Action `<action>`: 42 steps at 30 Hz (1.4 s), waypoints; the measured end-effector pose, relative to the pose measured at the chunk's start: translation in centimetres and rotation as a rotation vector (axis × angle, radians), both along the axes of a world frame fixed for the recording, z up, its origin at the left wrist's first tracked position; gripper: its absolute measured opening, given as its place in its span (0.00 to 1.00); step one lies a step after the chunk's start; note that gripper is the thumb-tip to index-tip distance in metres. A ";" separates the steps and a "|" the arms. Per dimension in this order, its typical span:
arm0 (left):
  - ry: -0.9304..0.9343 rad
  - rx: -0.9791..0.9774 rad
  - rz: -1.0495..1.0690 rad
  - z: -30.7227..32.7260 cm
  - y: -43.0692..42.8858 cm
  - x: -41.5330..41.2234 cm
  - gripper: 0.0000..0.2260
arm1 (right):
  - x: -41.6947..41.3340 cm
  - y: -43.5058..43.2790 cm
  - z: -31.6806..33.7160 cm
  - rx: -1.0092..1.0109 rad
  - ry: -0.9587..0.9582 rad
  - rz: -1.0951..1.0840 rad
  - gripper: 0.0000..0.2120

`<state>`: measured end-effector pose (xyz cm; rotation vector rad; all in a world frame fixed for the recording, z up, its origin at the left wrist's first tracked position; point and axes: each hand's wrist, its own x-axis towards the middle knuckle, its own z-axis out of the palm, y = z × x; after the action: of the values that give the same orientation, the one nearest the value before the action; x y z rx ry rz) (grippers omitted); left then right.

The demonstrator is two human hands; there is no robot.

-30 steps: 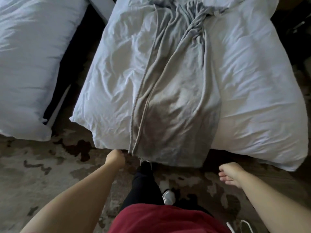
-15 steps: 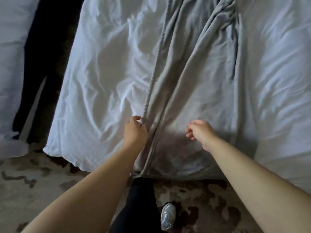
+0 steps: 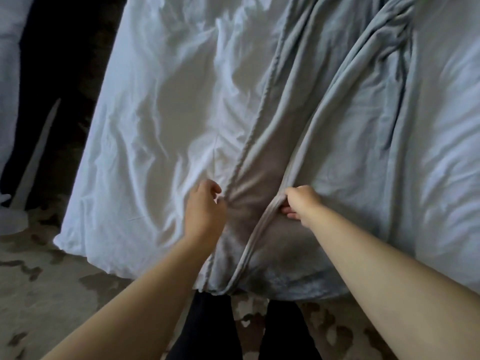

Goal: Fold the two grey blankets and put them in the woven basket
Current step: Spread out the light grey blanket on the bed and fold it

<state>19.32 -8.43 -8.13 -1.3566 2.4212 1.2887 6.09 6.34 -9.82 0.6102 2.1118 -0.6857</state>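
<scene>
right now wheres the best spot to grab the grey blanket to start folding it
Probably by its hemmed edges near the foot of the bed. The grey blanket lies bunched lengthwise, and its edges form raised ridges. The right hand already pinches one from the right; the left hand can take the left ridge from its outer side.

Bare, sleeveless forearms; black trousers (image 3: 207,331) on both legs.

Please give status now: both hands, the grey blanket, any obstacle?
Right hand shut on a hem fold of the grey blanket. Left hand at the left hem, grip unclear. Blanket unfolded on white bedding. No obstacle seen.
</scene>
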 end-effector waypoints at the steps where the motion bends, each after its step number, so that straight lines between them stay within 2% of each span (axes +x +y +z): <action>1: 0.001 0.077 -0.079 0.3 1.1 -0.4 0.05 | -0.3 0.0 0.2 0.066 0.079 0.045 0.13; 3: -0.073 0.180 -0.272 0.1 3.7 -0.8 0.04 | -1.0 -0.2 0.7 0.214 0.382 0.257 0.12; 5: -0.150 0.222 -0.351 -0.9 5.8 -0.7 0.08 | -1.9 -0.5 1.1 0.056 0.600 0.537 0.14; 6: -0.179 0.253 -0.344 -1.4 6.5 -0.5 0.10 | -2.3 -0.7 1.0 -0.059 0.600 0.691 0.17; 8: -0.231 0.327 -0.306 -2.3 7.5 0.1 0.12 | -3.2 -1.1 0.6 -0.132 0.455 1.010 0.21; 10: -0.265 0.373 -0.312 -2.7 8.1 0.8 0.11 | -4.1 -1.0 0.2 -0.013 0.255 1.246 0.21; 13: -0.277 0.376 -0.334 -2.4 8.3 2.3 0.11 | -4.8 -0.7 0.9 0.153 0.066 1.404 0.17; 16: -0.286 0.360 -0.376 -1.3 7.9 4.5 0.11 | -4.9 -0.6 2.9 0.235 0.046 1.517 0.06; 18: -0.314 0.352 -0.458 -0.6 7.4 6.4 0.11 | -4.8 -1.3 4.5 0.252 0.101 1.518 0.08; 20: -0.298 0.373 -0.431 -0.2 7.0 8.4 0.10 | -4.7 -2.6 6.1 0.219 0.208 1.497 0.10; 23: -0.192 0.298 -0.132 -0.2 6.3 10.9 0.07 | -3.8 -5.8 7.3 0.066 0.420 1.456 0.09; 25: -0.238 0.214 0.057 -1.0 5.9 12.0 0.06 | -2.7 -7.8 6.6 -0.052 0.532 1.466 0.09; 27: -0.367 0.196 0.068 -2.2 5.9 12.9 0.09 | -1.4 -9.0 4.9 -0.084 0.523 1.503 0.07; 28: -0.413 0.201 0.064 -2.6 6.1 13.3 0.10 | -0.7 -9.2 4.0 -0.077 0.492 1.492 0.12; 30: -0.412 0.188 0.120 -2.9 6.5 13.7 0.10 | 0.7 -8.7 2.9 -0.107 0.494 1.387 0.20; 34: -0.231 0.096 0.162 -2.1 6.6 12.0 0.08 | 2.0 -4.8 3.5 -0.293 0.636 1.146 0.20; 38: -0.209 0.105 0.044 -1.5 5.0 8.1 0.16 | -0.3 1.0 3.1 -0.057 0.547 1.033 0.19; 42: -0.170 0.067 -0.051 -1.2 3.5 4.0 0.17 | -2.5 8.5 1.5 0.228 0.387 0.752 0.16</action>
<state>23.31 -4.95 -9.28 -1.3205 2.2649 1.1797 3.63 14.84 -8.28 -0.2458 2.5500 -0.1357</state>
